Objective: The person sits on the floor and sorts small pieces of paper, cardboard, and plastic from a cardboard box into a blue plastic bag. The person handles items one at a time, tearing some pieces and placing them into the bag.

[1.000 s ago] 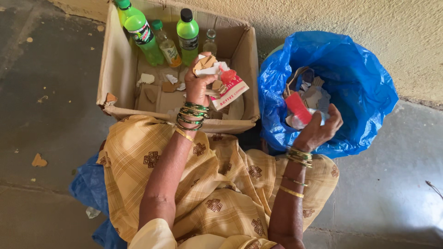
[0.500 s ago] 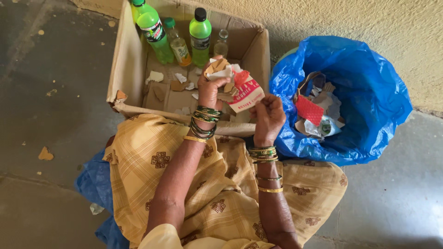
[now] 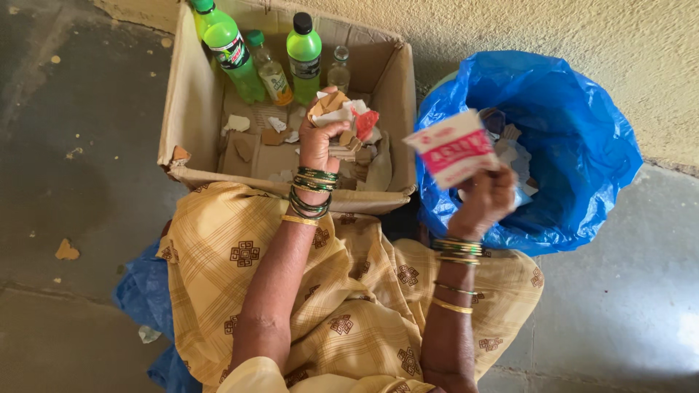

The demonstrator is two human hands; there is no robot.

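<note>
The fingers of the left hand (image 3: 320,142) curl into a fist around a bundle of paper scraps (image 3: 336,110): brown, white and one red piece stick out above the knuckles at twelve o'clock. Green and gold bangles (image 3: 312,193) ring the wrist below it, at six o'clock from the fist. The hand hovers over the cardboard box (image 3: 191,109), whose floor holds loose bits of torn cardboard and paper.

The fingers of the right hand (image 3: 484,200) are pressed together, pinching the lower edge of a red and white wrapper (image 3: 453,148). The wrapper stands up from the fingertips toward eleven o'clock, tilted, just in front of the mouth of the blue plastic bag (image 3: 582,145). Inside the bag, at twelve to one o'clock from the hand, lies more crumpled paper. More bangles sit on this wrist as well.

At the far wall of the box, at eleven to twelve o'clock from the left fist, stand four bottles: a large green bottle (image 3: 227,51) leaning in the corner, a small bottle with a green cap (image 3: 271,69) just beside it, another green bottle with a black cap (image 3: 304,54) upright, and a small clear bottle (image 3: 338,71) near the right wall. The box and bag touch at the box's right corner.

Both forearms rise from a lap covered in yellow checked cloth (image 3: 342,291). A blue cloth (image 3: 142,295) shows at eight o'clock on the grey floor (image 3: 73,175).
</note>
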